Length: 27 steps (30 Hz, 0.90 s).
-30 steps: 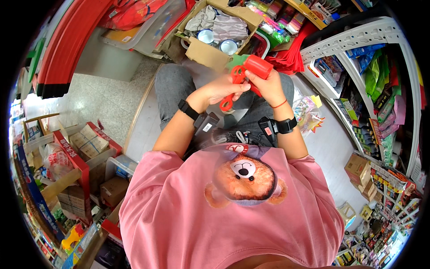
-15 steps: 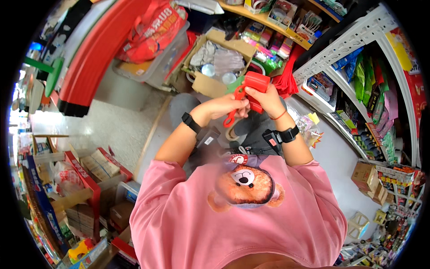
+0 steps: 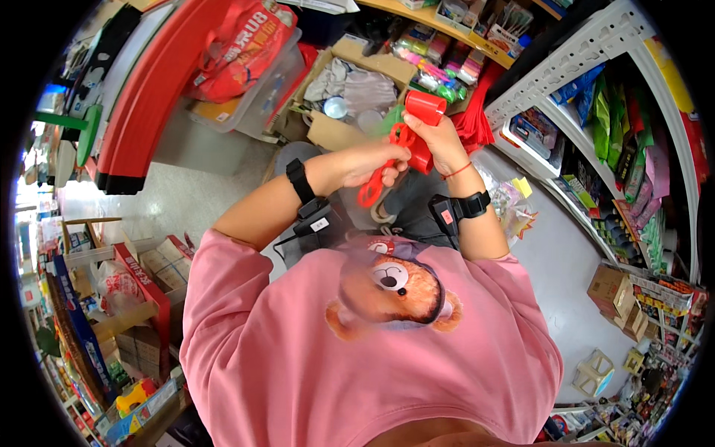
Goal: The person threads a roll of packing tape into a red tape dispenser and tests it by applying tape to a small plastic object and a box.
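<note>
My right hand (image 3: 441, 143) is closed around a shiny red roll-shaped piece (image 3: 426, 108); one rounded end stands out above the thumb, and more red shows below the fingers. Closed in a pinch, my left hand (image 3: 370, 165) holds a red looped band (image 3: 370, 192) just left of it. Part of the band rises between the two hands toward the red piece, and a loop hangs below the left fingers. Whether band and roll are joined is hidden by my fingers. Both hands are in front of my lap, close together.
Beyond my hands stands an open cardboard box (image 3: 328, 132) with plastic-wrapped items. Red strips (image 3: 477, 123) hang beside it. A white metal shelf (image 3: 566, 63) full of packages rises on the right. On the left are a clear bin (image 3: 257, 104) and a red-edged counter (image 3: 141, 119).
My left hand has pulled a little left and down with the band, and its elbow has swung outward. The band's loop is lower and farther left; the right hand still holds the red roll.
</note>
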{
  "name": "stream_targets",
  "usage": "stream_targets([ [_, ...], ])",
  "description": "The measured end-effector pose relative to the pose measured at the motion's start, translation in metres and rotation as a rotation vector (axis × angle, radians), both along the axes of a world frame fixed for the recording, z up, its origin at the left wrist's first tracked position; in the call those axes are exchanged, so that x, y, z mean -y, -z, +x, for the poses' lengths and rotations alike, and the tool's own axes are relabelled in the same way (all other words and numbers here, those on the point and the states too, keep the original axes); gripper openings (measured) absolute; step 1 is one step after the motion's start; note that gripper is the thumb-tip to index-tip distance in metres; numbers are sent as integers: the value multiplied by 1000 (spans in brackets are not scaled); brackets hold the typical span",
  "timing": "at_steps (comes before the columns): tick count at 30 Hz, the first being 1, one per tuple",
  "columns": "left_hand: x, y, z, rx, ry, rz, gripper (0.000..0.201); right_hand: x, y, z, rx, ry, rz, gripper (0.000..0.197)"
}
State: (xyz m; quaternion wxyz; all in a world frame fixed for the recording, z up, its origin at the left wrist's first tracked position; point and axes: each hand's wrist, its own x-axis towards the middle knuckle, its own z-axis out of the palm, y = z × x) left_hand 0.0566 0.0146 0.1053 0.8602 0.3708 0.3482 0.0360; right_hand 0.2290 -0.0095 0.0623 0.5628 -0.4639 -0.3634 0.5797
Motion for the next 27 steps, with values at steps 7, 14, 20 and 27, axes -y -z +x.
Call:
stream_targets([
  [7,3,27,61,137,75,-164,10,13,2,48,-52,-7,-58,31],
  [14,-4,39,80,153,118,-194,17,14,9,83,20,-96,-60,34],
  [20,-8,52,58,286,-5,-251,25,6,9,69,100,-141,-106,28],
  [27,-8,60,22,337,-144,-190,27,1,22,38,127,-21,-68,23],
])
